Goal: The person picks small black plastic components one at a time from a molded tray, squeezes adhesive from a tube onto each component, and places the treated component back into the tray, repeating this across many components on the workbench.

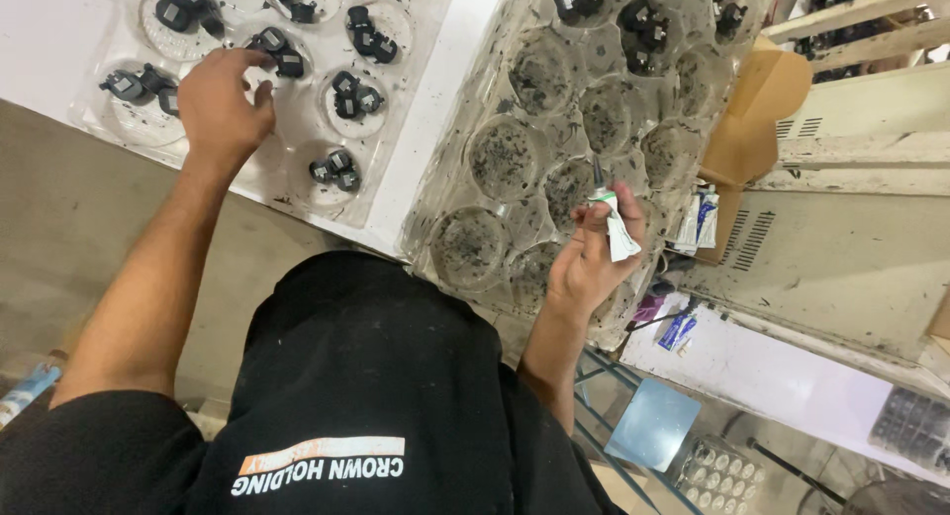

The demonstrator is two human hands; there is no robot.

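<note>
The small black parts (275, 50) lie in clusters in the round wells of a clear plastic tray (401, 129) at the upper left of the frame, on a white worktop (450, 90). They look like hard moulded pieces, light and stiff, unlikely to deform under a pinch; being small and glossy they could slip, so a fingertip grip across a part's narrow sides seems the surest hold. The left hand (223, 104) reaches over this tray with fingers curled loosely at one cluster, touching or just short of it; I cannot tell whether it has closed on a piece.

The right hand (594, 253), right of centre, is clamped around a small squeezed tube (618, 228) with a dark nozzle pointing up. The tube is soft and crumpled, so it will give under pressure and is best held low on its body.

Behind that hand lies a second clear tray (515, 159), its wells smeared with dark residue and mostly empty, with a few black parts at the top of the frame. Spare tubes (698, 218) lie just to its right.
</note>
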